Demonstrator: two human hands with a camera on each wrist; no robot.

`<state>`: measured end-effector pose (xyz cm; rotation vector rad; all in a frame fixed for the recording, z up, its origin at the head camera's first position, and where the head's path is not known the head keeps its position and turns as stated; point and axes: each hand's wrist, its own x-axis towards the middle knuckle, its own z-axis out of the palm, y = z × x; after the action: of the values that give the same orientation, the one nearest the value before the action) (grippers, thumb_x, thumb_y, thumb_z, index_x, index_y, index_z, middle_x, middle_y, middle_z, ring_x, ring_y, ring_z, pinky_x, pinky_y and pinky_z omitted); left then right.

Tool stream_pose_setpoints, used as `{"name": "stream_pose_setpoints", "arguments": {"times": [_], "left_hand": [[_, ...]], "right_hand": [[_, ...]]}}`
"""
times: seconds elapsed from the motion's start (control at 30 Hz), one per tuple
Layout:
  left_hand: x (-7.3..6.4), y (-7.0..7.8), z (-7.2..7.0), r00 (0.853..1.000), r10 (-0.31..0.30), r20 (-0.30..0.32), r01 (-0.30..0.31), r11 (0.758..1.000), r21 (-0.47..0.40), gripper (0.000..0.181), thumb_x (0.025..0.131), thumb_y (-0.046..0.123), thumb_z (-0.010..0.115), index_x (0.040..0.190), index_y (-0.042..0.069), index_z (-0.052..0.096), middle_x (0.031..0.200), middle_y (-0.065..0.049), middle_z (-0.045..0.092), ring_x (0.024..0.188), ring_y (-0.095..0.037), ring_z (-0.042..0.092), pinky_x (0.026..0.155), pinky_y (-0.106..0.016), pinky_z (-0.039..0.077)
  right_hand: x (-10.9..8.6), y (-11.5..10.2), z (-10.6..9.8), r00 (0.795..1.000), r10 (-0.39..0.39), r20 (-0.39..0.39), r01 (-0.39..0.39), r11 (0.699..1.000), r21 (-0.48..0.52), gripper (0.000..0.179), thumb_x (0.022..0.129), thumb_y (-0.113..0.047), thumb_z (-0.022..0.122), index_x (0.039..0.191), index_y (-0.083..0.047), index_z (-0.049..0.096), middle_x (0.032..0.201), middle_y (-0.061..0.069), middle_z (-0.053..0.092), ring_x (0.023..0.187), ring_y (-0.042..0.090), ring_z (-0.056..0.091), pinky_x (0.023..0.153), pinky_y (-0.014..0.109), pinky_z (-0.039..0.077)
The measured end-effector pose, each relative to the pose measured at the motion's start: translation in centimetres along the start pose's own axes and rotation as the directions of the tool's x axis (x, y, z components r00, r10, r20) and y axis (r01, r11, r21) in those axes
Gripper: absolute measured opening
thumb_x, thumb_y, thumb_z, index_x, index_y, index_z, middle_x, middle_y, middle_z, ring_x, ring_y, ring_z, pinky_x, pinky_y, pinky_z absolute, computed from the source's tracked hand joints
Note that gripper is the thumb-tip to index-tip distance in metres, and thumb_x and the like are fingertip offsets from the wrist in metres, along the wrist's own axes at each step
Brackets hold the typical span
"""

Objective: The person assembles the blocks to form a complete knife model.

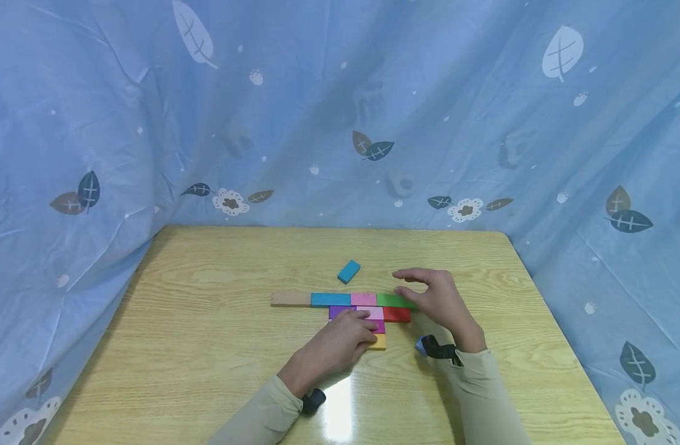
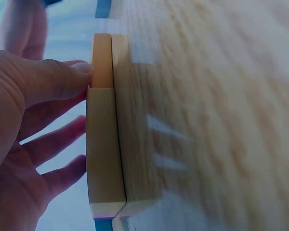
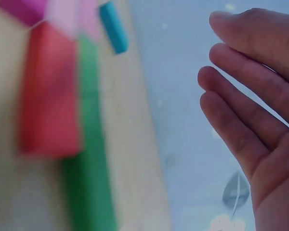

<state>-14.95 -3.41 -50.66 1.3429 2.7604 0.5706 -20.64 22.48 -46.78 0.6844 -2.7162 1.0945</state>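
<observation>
Flat coloured blocks lie in joined rows on the table. The top row runs from a tan block [image 1: 291,300] through a blue block [image 1: 331,300] and a pink block [image 1: 364,300] to green [image 1: 392,300]. Below it are a purple block [image 1: 338,311], a light pink block [image 1: 376,313] and a red block [image 1: 397,315], then a magenta block [image 1: 380,327] and a yellow-orange block [image 1: 379,343]. My left hand [image 1: 340,340] rests over the lower rows, fairly straight fingers touching them, thumb at the yellow-orange block. My right hand [image 1: 441,303], fingers relaxed and holding nothing, hovers by the green end.
A loose blue block [image 1: 349,272] lies at an angle behind the top row. The wooden table [image 1: 206,346] is bordered at the back and sides by a blue patterned curtain [image 1: 295,123]. Dark straps with devices sit on both wrists.
</observation>
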Motion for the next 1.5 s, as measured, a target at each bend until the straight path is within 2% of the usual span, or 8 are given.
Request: {"name": "stream_pose_setpoints", "arguments": {"times": [0.1, 0.3, 0.57, 0.7, 1.0, 1.1, 1.33, 1.5], "left_hand": [[-0.2, -0.1, 0.0, 1.000, -0.026, 0.014, 0.026, 1.000, -0.016, 0.020, 0.107, 0.013, 0.070, 0.116, 0.020, 0.087, 0.141, 0.005, 0.075, 0.146, -0.025, 0.062, 0.128, -0.043, 0.046], [-0.2, -0.1, -0.1, 0.999, -0.033, 0.015, 0.034, 0.999, -0.020, 0.020, 0.106, 0.013, 0.071, 0.118, 0.020, 0.087, 0.141, 0.004, 0.075, 0.146, -0.024, 0.062, 0.128, -0.043, 0.046], [-0.1, -0.1, 0.1, 1.000, -0.020, 0.001, 0.020, 0.999, -0.050, 0.020, 0.104, 0.009, 0.073, 0.112, 0.020, 0.087, 0.141, 0.003, 0.076, 0.146, -0.025, 0.063, 0.129, -0.044, 0.045], [-0.1, -0.1, 0.1, 0.999, -0.033, 0.013, 0.034, 0.997, -0.065, 0.020, 0.104, 0.010, 0.074, 0.114, 0.020, 0.087, 0.142, 0.003, 0.075, 0.146, -0.024, 0.062, 0.130, -0.044, 0.044], [-0.4, -0.1, -0.2, 0.998, -0.057, 0.021, 0.059, 0.994, -0.087, 0.021, 0.105, 0.013, 0.074, 0.122, 0.020, 0.086, 0.144, 0.005, 0.074, 0.148, -0.023, 0.060, 0.131, -0.046, 0.043], [-0.4, -0.1, -0.3, 0.997, -0.075, 0.033, 0.078, 0.992, -0.098, 0.023, 0.105, 0.014, 0.074, 0.125, 0.020, 0.085, 0.145, 0.006, 0.073, 0.149, -0.022, 0.059, 0.132, -0.046, 0.042], [-0.3, 0.0, -0.2, 0.997, -0.066, 0.028, 0.068, 0.995, -0.079, 0.024, 0.104, 0.014, 0.076, 0.125, 0.020, 0.085, 0.143, 0.006, 0.074, 0.148, -0.022, 0.061, 0.131, -0.045, 0.043], [-0.3, 0.0, -0.2, 0.998, -0.057, 0.022, 0.058, 0.996, -0.068, 0.023, 0.104, 0.013, 0.075, 0.124, 0.020, 0.085, 0.143, 0.005, 0.074, 0.147, -0.022, 0.061, 0.130, -0.045, 0.044]], "right_hand": [[2.6, -0.4, -0.1, 0.999, -0.024, 0.048, 0.020, 0.996, 0.089, 0.029, 0.095, -0.012, 0.087, 0.124, -0.013, 0.084, 0.123, 0.010, 0.083, 0.115, 0.036, 0.079, 0.099, 0.063, 0.064], [7.6, -0.4, 1.1, 0.977, -0.045, 0.207, -0.017, 0.958, 0.287, 0.031, 0.098, -0.012, 0.084, 0.128, -0.014, 0.082, 0.132, 0.012, 0.079, 0.124, 0.044, 0.074, 0.104, 0.055, 0.065], [11.4, 1.5, 4.1, 0.933, -0.039, 0.359, -0.111, 0.914, 0.390, 0.036, 0.100, -0.001, 0.077, 0.136, -0.001, 0.075, 0.138, 0.025, 0.073, 0.131, 0.042, 0.071, 0.108, 0.041, 0.064], [12.1, 2.3, 5.4, 0.914, -0.018, 0.405, -0.160, 0.903, 0.400, 0.040, 0.100, -0.002, 0.078, 0.139, 0.003, 0.072, 0.140, 0.023, 0.073, 0.134, 0.037, 0.070, 0.112, 0.044, 0.062], [11.8, 3.7, 6.7, 0.894, 0.052, 0.445, -0.217, 0.919, 0.328, 0.040, 0.098, -0.004, 0.081, 0.137, -0.006, 0.076, 0.134, 0.010, 0.079, 0.131, 0.028, 0.073, 0.116, 0.047, 0.059], [11.4, 3.9, 6.8, 0.898, 0.055, 0.436, -0.215, 0.920, 0.326, 0.038, 0.097, -0.002, 0.081, 0.135, -0.007, 0.077, 0.131, 0.009, 0.080, 0.128, 0.028, 0.074, 0.113, 0.045, 0.061], [11.2, 3.5, 7.1, 0.923, 0.046, 0.382, -0.140, 0.965, 0.223, 0.033, 0.095, -0.001, 0.082, 0.127, -0.010, 0.082, 0.123, 0.007, 0.083, 0.118, 0.024, 0.078, 0.105, 0.043, 0.065], [11.0, 3.1, 7.2, 0.934, 0.044, 0.354, -0.107, 0.981, 0.160, 0.028, 0.096, -0.002, 0.082, 0.123, -0.010, 0.083, 0.120, 0.007, 0.083, 0.114, 0.024, 0.079, 0.102, 0.044, 0.066]]}}
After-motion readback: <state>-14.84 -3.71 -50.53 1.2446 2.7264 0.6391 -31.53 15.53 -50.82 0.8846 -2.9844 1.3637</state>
